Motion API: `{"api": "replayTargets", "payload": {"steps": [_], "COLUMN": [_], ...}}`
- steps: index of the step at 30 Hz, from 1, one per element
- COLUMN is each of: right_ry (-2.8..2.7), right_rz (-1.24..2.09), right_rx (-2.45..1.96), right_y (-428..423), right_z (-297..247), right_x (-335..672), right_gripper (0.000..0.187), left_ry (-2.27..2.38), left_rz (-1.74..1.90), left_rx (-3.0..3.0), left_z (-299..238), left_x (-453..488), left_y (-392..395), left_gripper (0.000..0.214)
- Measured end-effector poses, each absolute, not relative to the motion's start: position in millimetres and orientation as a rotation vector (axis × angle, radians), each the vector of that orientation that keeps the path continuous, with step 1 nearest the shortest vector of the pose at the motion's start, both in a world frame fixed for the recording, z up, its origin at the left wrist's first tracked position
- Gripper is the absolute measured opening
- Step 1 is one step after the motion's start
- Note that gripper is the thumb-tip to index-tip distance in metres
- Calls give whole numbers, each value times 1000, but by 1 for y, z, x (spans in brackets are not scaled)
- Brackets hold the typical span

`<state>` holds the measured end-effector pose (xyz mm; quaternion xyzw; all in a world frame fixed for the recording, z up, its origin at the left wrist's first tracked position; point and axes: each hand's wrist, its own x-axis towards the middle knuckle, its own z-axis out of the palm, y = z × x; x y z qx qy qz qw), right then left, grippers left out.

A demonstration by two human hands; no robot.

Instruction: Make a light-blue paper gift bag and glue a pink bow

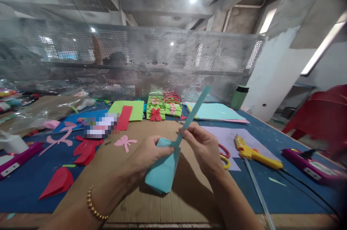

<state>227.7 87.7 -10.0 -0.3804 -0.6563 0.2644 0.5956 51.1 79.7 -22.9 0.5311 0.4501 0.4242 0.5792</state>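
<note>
A small folded light-blue paper box (160,172) is tilted above the cardboard sheet. My left hand (151,152) is closed around its upper part, the thumb lying across the front. A narrow light-blue paper strip (197,109) rises from the box's top right corner, slanting up to the right. My right hand (202,143) pinches the strip near its lower end, close to the box edge. Whether the strip is stuck to the box, I cannot tell. Scissors with red and yellow handles (225,161) lie just beyond my right hand, partly hidden by it.
The cardboard sheet (119,183) covers the middle of the blue table. A yellow glue gun (257,156) with a cord lies right, beside a purple power strip (309,166). Small green bags (156,109) stand at the back. Red paper cutouts (58,183) lie left; a green bottle (239,97) stands back right.
</note>
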Motion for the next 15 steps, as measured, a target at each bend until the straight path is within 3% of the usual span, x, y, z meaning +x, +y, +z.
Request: {"api": "replayTargets", "payload": {"steps": [5, 15], "right_ry": [-1712, -2055], "right_rz": [300, -270], "right_rx": [-795, -618], "right_y": [77, 72], "right_z": [-8, -23], "right_x": [225, 215], "right_gripper": [10, 28], "left_ry": [1080, 977], "left_rz": [1042, 1185], "left_rx": [1199, 981], "left_z": [-20, -10], "left_x": [49, 46], "left_y": [86, 90], "left_gripper": [36, 23]}}
